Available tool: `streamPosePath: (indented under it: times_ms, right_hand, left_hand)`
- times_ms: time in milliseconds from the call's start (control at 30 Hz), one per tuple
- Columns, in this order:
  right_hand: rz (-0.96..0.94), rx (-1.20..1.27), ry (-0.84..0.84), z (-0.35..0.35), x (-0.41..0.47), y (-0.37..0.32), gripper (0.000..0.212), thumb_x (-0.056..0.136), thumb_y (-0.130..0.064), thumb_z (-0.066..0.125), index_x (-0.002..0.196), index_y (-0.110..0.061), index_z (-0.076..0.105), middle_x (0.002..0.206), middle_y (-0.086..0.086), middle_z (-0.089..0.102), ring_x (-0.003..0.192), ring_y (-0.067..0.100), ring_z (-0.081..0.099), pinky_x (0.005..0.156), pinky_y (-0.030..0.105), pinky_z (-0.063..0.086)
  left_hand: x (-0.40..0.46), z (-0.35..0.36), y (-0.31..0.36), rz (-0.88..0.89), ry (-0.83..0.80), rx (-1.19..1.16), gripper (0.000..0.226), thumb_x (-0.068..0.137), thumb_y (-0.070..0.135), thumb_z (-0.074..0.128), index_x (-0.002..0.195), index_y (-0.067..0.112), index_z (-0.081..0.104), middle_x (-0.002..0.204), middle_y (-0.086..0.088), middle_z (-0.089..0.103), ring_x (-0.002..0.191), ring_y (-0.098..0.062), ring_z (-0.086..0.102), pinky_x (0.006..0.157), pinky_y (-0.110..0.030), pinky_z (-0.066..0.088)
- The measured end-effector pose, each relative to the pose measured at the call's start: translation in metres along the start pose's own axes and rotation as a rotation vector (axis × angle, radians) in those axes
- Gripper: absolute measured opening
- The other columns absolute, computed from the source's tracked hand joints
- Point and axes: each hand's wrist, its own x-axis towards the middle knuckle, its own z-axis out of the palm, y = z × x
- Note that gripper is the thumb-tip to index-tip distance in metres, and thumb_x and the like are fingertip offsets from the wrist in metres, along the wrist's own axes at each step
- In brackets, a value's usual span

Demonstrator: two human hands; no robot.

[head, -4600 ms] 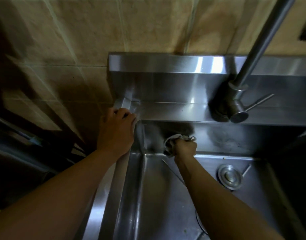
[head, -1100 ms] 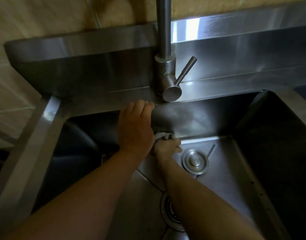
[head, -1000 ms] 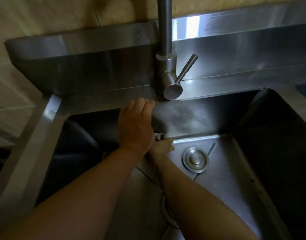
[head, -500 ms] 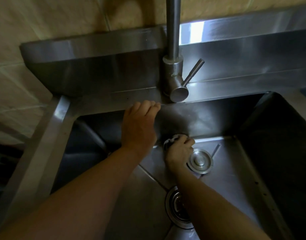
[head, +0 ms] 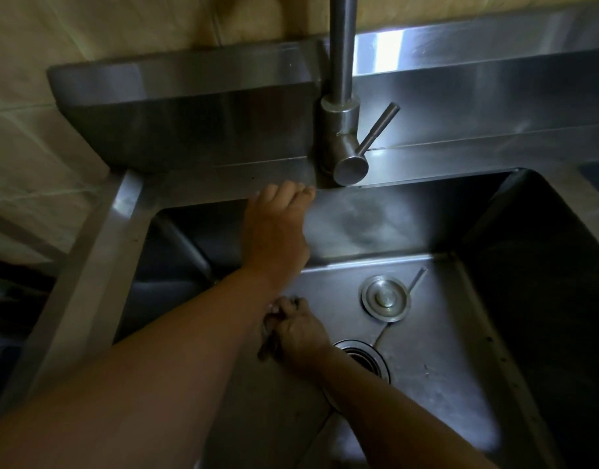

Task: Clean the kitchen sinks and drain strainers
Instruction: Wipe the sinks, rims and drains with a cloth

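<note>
My right hand [head: 300, 336] is down on the floor of the sink [head: 437, 360], fingers curled tight around a wadded scrubbing cloth [head: 269, 343] that I press against the steel just left of the open drain [head: 364, 362]; only a dark bunched edge of the cloth shows past my knuckles, so I cannot say what it is made of. My left hand [head: 276, 228] holds nothing: its fingers lie over the back rim of the basin, tips on the ledge just left of the faucet [head: 342, 130], bracing me while I lean in. The cloth looks soft and limp, light enough to ball up in one fist, and I judge it will slide readily on wet steel, so a full-palm grip with pressure from the heel of the hand suits it better than a fingertip pinch. The drain strainer [head: 385, 297], a round metal disc with a knob at its middle, lies on the basin floor near the back wall, apart from the drain and from my right hand. It looks rigid, small and likely slick; the centre knob is the obvious place to pinch it when its turn comes. The back wall of the basin shows a cloudy smear below the faucet, which I take as scrubbing left to do. Tiled wall [head: 88, 45] rises behind the steel splashback.
</note>
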Motion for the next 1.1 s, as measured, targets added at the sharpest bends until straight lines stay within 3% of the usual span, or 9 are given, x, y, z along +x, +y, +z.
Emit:
streamPosePath:
  times_ms: [100,200,333,400,567,633,733,867,1100]
  right_hand:
    - [-0.022,-0.077,-0.114,-0.004,-0.022,0.000,0.046,0.084,-0.039,0.068,0.125,-0.021,0.060,0.150,0.011,0.025,0.132,0.034,0.024,0.107,0.040,0.029]
    - [0.024,-0.096,-0.212,-0.015,-0.034,0.002,0.056,0.082,-0.043,0.069,0.129,-0.017,0.055,0.145,0.015,0.029,0.125,0.036,0.035,0.106,0.041,0.032]
    - [0.092,0.099,0.005,-0.032,-0.016,-0.001,0.038,0.082,-0.033,0.069,0.116,-0.018,0.062,0.133,0.009,0.034,0.115,0.033,0.042,0.092,0.038,0.044]
    - [0.083,0.130,0.082,-0.032,0.009,-0.008,0.043,0.085,-0.028,0.066,0.126,-0.018,0.056,0.141,0.008,0.030,0.121,0.031,0.038,0.097,0.037,0.043]
    - [0.129,0.153,-0.047,-0.011,0.045,-0.023,0.061,0.091,-0.034,0.061,0.145,-0.024,0.036,0.155,0.011,0.015,0.138,0.035,0.025,0.112,0.042,0.032]
    - [0.090,0.123,-0.041,-0.005,0.037,-0.023,0.055,0.090,-0.038,0.061,0.140,-0.030,0.042,0.156,0.009,0.013,0.139,0.035,0.023,0.111,0.042,0.034]
    - [-0.028,0.073,-0.009,0.000,0.005,-0.013,0.023,0.090,-0.032,0.061,0.113,-0.034,0.059,0.143,0.004,0.030,0.118,0.025,0.044,0.097,0.035,0.046]
    - [0.131,0.078,-0.027,0.003,-0.042,0.002,0.037,0.093,-0.021,0.053,0.130,-0.017,0.050,0.134,0.010,0.039,0.119,0.030,0.043,0.091,0.037,0.040]
    - [0.248,0.264,-0.051,-0.045,-0.097,0.020,0.031,0.084,-0.026,0.068,0.114,-0.022,0.063,0.123,0.007,0.046,0.105,0.028,0.056,0.093,0.025,0.045]
  left_hand:
    - [-0.004,-0.003,-0.006,0.007,-0.118,0.096,0.079,0.065,-0.006,0.063,0.139,0.014,0.046,0.139,-0.006,0.049,0.118,-0.030,0.048,0.095,-0.045,0.040]
    - [-0.012,-0.007,-0.016,0.020,-0.251,0.123,0.087,0.072,-0.001,0.066,0.148,0.022,0.029,0.156,0.004,0.023,0.141,-0.019,0.022,0.113,-0.051,0.022]
    - [-0.022,-0.024,-0.038,-0.039,-0.209,0.106,0.086,0.074,0.002,0.065,0.149,0.021,0.026,0.155,0.000,0.026,0.143,-0.019,0.021,0.116,-0.054,0.012]
    - [-0.027,-0.032,-0.053,-0.129,-0.206,0.144,0.089,0.073,0.004,0.066,0.150,0.021,0.023,0.155,0.000,0.025,0.143,-0.019,0.018,0.117,-0.054,0.009]
    - [-0.032,-0.031,-0.065,-0.125,-0.312,0.172,0.097,0.074,0.010,0.070,0.152,0.025,0.014,0.159,0.007,0.009,0.146,-0.015,0.006,0.116,-0.054,0.006]
    - [-0.032,-0.029,-0.062,-0.150,-0.311,0.157,0.098,0.073,0.010,0.071,0.152,0.025,0.014,0.159,0.008,0.009,0.146,-0.015,0.005,0.115,-0.053,0.005]
    - [-0.027,-0.032,-0.060,-0.167,-0.323,0.165,0.098,0.073,0.009,0.071,0.151,0.025,0.015,0.159,0.007,0.010,0.146,-0.015,0.008,0.115,-0.052,0.008]
    - [-0.023,-0.037,-0.057,-0.195,-0.374,0.164,0.095,0.074,0.008,0.068,0.151,0.024,0.015,0.159,0.007,0.009,0.146,-0.015,0.009,0.114,-0.053,0.009]
    - [-0.031,-0.051,-0.035,-0.235,-0.517,0.128,0.090,0.079,0.010,0.064,0.152,0.021,0.012,0.160,0.006,-0.004,0.147,-0.018,0.003,0.115,-0.051,0.015]
